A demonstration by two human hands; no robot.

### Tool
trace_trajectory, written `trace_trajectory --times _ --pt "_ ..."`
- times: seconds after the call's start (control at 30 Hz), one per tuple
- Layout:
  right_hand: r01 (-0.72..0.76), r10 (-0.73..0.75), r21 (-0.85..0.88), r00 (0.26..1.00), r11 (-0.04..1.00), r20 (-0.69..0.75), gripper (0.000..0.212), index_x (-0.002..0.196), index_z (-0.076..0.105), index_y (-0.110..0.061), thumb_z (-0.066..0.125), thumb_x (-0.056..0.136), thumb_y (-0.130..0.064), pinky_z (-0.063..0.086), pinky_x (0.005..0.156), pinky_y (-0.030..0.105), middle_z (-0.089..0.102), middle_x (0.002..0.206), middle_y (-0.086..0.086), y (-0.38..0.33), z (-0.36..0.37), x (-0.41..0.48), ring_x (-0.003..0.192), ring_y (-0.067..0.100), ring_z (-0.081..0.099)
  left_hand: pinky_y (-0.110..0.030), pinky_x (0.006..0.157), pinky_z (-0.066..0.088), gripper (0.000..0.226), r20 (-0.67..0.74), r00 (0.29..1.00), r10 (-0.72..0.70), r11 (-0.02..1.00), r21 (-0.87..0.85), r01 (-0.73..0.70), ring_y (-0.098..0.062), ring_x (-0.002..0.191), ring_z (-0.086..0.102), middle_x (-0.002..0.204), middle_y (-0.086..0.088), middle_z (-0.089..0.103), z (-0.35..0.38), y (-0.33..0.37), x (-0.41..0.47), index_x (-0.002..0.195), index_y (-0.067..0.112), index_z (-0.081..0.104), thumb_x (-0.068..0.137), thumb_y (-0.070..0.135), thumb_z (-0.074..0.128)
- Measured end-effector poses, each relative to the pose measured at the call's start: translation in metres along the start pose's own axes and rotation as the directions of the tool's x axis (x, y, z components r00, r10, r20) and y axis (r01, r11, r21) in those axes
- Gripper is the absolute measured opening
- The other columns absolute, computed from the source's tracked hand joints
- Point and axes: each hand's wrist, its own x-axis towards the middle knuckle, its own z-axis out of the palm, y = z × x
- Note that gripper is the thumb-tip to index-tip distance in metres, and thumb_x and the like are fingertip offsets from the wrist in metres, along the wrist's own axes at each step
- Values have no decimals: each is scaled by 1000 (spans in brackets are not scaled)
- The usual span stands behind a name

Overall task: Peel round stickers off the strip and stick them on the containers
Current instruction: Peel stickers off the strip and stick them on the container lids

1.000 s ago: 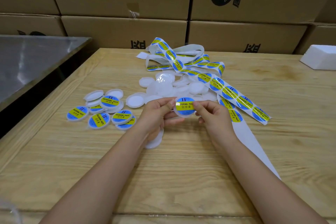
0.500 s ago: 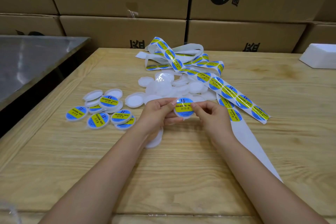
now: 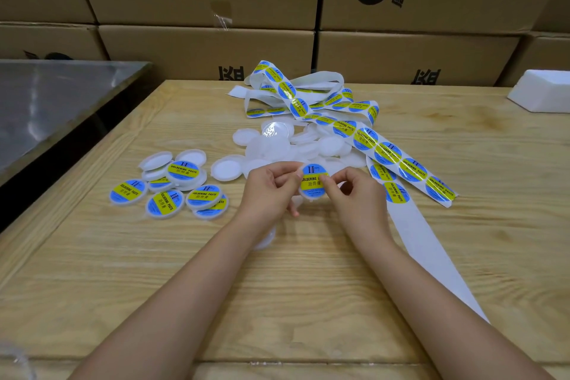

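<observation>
**Q:** Head view: state of each grip?
**A:** Left grip (image 3: 271,185) and right grip (image 3: 354,191) both pinch one container (image 3: 310,195) by its edges, just above the counter (image 3: 308,287). A blue-and-yellow sticker (image 3: 311,180) covers its face.
**Q:** Location of remaining items?
**A:** Sticker strip (image 3: 385,153) lies just right of the grips. Unlabelled containers (image 3: 277,145) are piled behind them; labelled containers (image 3: 166,191) lie to the left.
</observation>
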Motion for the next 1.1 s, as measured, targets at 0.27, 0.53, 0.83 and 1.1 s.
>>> trace_trajectory --times 0.27,0.53,0.83,1.1 --pt "181 -197 -173 977 968 -80 17 72 72 -14 73 80 -29 31 61 11 61 61 -8 -2 -3 -1 57 4 47 -13 31 29 19 -76 996 36 997 70 -30 -10 34 43 62 3 68 4 3 -6 84 27 65 90 11 58" --pt "420 -514 -463 852 780 -94 31 73 67 1 80 70 -28 48 49 33 63 63 15 -9 -2 -7 58 32 63 -11 30 23 12 -123 992 -39 999 -31 36 -2 31 42 52 9 64 7 6 -7 87 21 63 92 12 57" --pt "161 -161 5 983 987 93 43 122 59 -14 71 82 -26 43 62 24 57 69 -3 -3 1 -4 62 13 53 -14 27 22 11 -60 986 -157 962 -236 138 -10 50 63 66 -3 71 5 8 -4 91 6 63 92 4 53" --pt "69 -66 284 998 956 -21 19 78 60 -31 61 90 -16 43 51 13 63 59 -11 -3 -2 -3 51 1 56 -14 28 22 13 37 985 -171 959 -225 175 -15 60 68 73 -6 72 6 10 -6 98 2 62 92 2 49"
